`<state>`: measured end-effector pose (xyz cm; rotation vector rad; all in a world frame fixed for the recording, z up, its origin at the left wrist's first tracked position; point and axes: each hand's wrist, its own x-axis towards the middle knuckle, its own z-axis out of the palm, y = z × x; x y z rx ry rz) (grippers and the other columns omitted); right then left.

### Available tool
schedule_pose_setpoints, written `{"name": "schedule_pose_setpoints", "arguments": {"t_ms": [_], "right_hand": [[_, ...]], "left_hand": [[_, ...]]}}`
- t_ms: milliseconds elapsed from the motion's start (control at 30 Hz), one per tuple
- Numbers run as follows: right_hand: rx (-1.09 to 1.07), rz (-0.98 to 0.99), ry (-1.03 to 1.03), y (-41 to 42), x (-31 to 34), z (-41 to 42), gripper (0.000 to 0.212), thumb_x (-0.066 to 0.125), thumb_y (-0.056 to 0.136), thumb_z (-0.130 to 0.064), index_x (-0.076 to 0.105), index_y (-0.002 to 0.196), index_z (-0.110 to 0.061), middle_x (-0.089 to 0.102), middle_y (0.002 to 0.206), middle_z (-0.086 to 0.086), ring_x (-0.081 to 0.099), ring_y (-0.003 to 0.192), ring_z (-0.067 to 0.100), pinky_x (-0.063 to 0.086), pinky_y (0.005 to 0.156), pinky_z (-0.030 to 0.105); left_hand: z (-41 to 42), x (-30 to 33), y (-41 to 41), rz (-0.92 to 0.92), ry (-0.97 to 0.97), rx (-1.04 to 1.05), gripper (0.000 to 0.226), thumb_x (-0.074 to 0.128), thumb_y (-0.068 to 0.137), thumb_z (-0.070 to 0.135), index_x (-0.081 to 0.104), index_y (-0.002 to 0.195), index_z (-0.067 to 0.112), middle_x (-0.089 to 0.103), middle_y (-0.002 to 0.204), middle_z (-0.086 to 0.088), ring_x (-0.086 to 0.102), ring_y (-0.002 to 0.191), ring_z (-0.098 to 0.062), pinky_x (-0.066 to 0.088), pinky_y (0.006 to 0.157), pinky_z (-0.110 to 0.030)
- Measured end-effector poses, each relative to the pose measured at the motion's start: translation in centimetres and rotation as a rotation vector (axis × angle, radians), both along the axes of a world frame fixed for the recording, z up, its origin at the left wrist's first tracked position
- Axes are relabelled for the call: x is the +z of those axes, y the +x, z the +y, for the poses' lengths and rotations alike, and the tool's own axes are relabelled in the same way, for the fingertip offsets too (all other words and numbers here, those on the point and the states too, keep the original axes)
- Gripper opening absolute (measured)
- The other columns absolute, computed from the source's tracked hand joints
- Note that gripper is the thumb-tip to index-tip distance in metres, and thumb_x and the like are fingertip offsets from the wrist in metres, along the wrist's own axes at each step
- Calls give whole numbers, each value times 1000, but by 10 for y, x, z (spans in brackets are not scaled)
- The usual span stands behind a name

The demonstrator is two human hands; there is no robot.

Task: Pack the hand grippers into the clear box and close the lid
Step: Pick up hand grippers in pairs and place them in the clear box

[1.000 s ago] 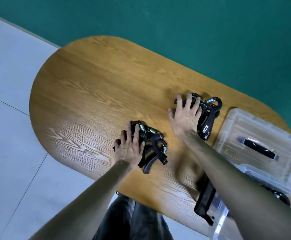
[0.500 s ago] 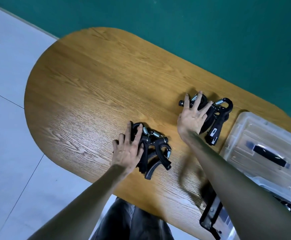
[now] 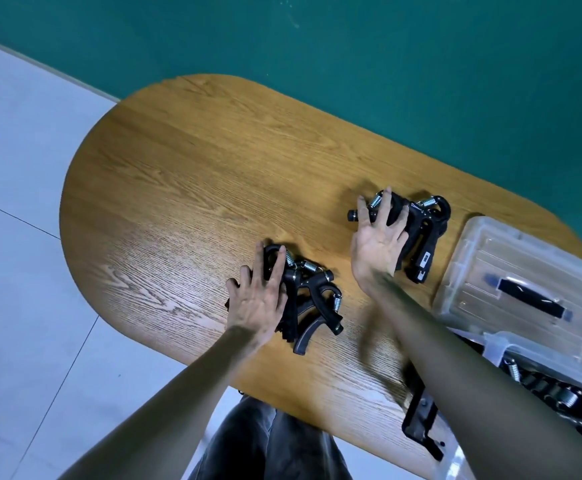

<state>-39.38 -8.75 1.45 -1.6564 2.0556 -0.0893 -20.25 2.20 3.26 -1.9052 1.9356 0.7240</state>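
Seen from the head camera, a person leans over an oval wooden desk (image 3: 185, 188) set against a green wall (image 3: 386, 64), both bare arms stretched forward. The left hand (image 3: 260, 299) lies flat, fingers spread and straight, on a pile of black hand grippers (image 3: 312, 299) near the desk's front edge; its grip is apart, pressing down rather than clamped. The right hand (image 3: 377, 247), likewise spread and flat, rests on a second pile of hand grippers (image 3: 424, 233) farther back on the desk, its grip also apart. Just to the right of that second pile, a clear lid (image 3: 521, 289) with a black handle lies flat on the desk. In front of the lid, at the desk's right end, stands the clear box (image 3: 497, 348), open, with more grippers (image 3: 559, 393) and their steel springs visible inside; the right forearm crosses over it. One more black gripper (image 3: 421, 420) lies on the desk just left of the box, partly hidden under that forearm. Pale floor tiles (image 3: 22, 271) show to the desk's left.
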Motion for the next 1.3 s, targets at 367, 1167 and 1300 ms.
{"name": "schedule_pose_setpoints", "arguments": {"t_ms": [367,1167,1300], "right_hand": [[180,241,-105,18,65,88,85,66,82,9,33,154,-22,-2,167,14,13,146,53,43,96,62],[0,222,-194,-123,182,233,94,60,84,3,7,160,-8,-4,169,13,8,149,41,40,104,60],[-51,268,-157,-176,187,250,94,67,83,-1,13,160,-9,0,169,13,15,147,42,44,100,60]], "left_hand": [[30,41,-14,-32,-201,19,77,21,102,47,-32,154,26,-30,165,-15,41,120,-35,44,95,-53],[95,164,-189,42,-458,-12,70,28,106,39,-19,157,42,-17,170,-10,40,104,-28,41,84,-43],[108,170,-250,75,-480,-77,73,36,105,36,-12,160,41,-14,170,-11,41,104,-29,42,86,-46]]}}
